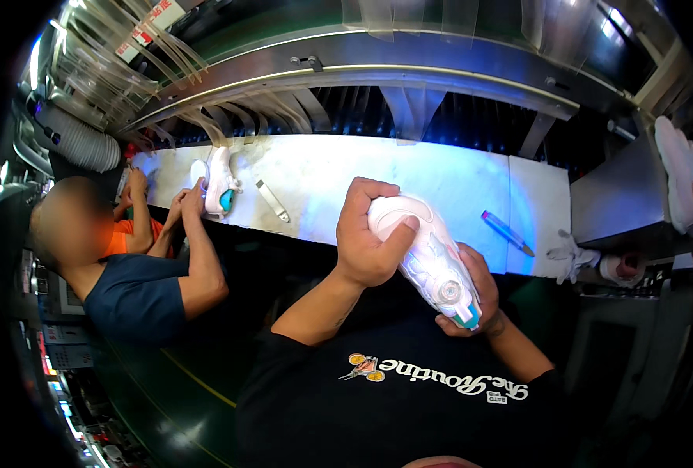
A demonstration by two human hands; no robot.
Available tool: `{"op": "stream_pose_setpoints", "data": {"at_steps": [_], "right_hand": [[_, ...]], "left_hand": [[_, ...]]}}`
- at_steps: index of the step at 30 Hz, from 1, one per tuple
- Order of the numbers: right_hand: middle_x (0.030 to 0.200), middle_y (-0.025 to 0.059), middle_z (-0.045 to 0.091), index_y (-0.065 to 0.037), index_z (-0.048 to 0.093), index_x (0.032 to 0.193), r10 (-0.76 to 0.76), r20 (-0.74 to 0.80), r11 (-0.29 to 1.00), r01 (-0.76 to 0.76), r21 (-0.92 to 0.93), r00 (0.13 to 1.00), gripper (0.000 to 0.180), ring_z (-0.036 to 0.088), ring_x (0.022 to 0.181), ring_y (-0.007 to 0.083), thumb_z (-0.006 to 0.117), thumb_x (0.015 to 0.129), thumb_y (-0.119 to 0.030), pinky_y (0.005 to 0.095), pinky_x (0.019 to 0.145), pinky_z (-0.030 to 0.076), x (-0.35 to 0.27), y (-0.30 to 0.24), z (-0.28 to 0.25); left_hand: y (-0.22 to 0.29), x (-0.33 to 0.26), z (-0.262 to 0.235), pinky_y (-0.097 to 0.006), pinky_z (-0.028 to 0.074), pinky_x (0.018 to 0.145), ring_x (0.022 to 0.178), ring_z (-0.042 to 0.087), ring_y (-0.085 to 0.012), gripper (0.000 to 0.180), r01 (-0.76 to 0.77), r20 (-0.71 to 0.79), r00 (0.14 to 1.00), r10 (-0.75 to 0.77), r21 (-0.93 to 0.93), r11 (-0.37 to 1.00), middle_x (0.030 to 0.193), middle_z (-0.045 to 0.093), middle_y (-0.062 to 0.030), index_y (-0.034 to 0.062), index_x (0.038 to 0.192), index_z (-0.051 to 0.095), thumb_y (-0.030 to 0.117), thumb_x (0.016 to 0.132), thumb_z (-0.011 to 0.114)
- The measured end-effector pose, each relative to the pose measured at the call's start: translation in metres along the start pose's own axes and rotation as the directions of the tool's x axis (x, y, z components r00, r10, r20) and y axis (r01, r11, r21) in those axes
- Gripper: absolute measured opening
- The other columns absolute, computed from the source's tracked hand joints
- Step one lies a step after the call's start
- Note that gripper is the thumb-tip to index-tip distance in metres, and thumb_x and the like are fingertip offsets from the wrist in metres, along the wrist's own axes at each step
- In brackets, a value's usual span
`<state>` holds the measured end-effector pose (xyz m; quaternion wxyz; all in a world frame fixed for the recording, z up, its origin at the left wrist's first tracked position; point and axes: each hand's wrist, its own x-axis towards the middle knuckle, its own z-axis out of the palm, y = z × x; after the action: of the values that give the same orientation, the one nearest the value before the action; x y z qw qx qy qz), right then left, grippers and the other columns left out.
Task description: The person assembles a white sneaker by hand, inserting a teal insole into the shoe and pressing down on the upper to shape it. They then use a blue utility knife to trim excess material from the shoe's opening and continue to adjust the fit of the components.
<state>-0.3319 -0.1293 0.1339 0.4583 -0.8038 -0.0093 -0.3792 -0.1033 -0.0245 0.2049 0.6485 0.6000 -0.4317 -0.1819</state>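
Fingers (362, 204) of both hands wrap the white shoe (428, 261) between them.

sign (153, 23) | top left, above the hanging plastic strips | tilted rectangle | white, red lettering

Right hand (471, 292) mostly hidden behind white shoe (428, 261).
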Motion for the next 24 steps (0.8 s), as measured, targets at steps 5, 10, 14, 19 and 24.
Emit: {"op": "stream_pose_setpoints", "data": {"at_steps": [5,10,14,19,24], "right_hand": [[0.157,0.0236,0.054,0.009,0.029,0.166,0.519,-0.038,0.738,-0.425,0.524,0.854,0.102,0.052,0.148,0.0313,0.084,0.084,-0.018,0.043,0.125,0.038,-0.024,0.003,0.005],[0.158,0.0178,0.056,0.001,0.038,0.164,0.657,-0.161,0.668,-0.47,0.577,0.737,0.07,0.056,0.145,0.0295,0.066,0.102,-0.015,0.0455,0.123,0.042,-0.049,0.039,-0.01],[0.159,0.0158,0.057,-0.005,0.041,0.164,0.798,-0.058,0.38,-0.425,0.822,0.6,0.056,0.055,0.149,0.032,0.058,0.113,-0.02,0.0489,0.127,0.042,-0.028,0.035,-0.023],[0.138,0.0234,0.065,-0.007,0.041,0.162,0.823,0.121,0.2,-0.481,0.854,0.556,0.093,0.077,0.094,0.0301,0.048,0.104,-0.08,0.0308,0.06,0.058,0.016,0.026,-0.046],[0.147,0.0208,0.059,-0.006,0.034,0.165,0.572,-0.1,0.644,-0.37,0.67,0.814,0.104,0.072,0.11,0.0385,0.072,0.095,-0.072,0.04,0.078,0.062,0.07,0.016,-0.074]], "left_hand": [[-0.021,0.01,0.006,-0.037,0.055,0.101,0.114,0.064,-0.0202,0.055,0.105,0.044,0.994,-0.104,-0.005,0.995,0.13,0.063,-0.0148,-0.0012,0.145,0.051,0.01,0.097,0.076],[-0.052,0.004,-0.008,-0.035,0.055,0.098,0.111,0.063,-0.0178,0.063,0.287,0.196,0.938,-0.285,0.018,0.958,0.128,0.064,-0.0132,-0.0013,0.154,0.05,0.014,0.099,0.079],[-0.076,0.005,-0.022,-0.029,0.054,0.088,0.102,0.062,-0.0136,0.052,0.296,0.2,0.934,-0.297,0.036,0.954,0.126,0.065,-0.0091,0.0001,0.148,0.058,0.014,0.102,0.077],[-0.119,-0.003,-0.052,-0.038,0.056,0.092,0.108,0.068,-0.0263,0.046,0.093,-0.053,0.996,-0.077,0.476,0.875,0.121,0.071,-0.0184,-0.0019,0.133,0.066,0.021,0.095,0.082],[-0.193,-0.032,-0.079,-0.054,0.043,0.109,0.126,0.058,-0.0402,0.042,0.077,-0.138,0.988,0.075,0.841,0.536,0.131,0.065,-0.0167,0.0056,0.119,0.072,0.034,0.089,0.083]]}}
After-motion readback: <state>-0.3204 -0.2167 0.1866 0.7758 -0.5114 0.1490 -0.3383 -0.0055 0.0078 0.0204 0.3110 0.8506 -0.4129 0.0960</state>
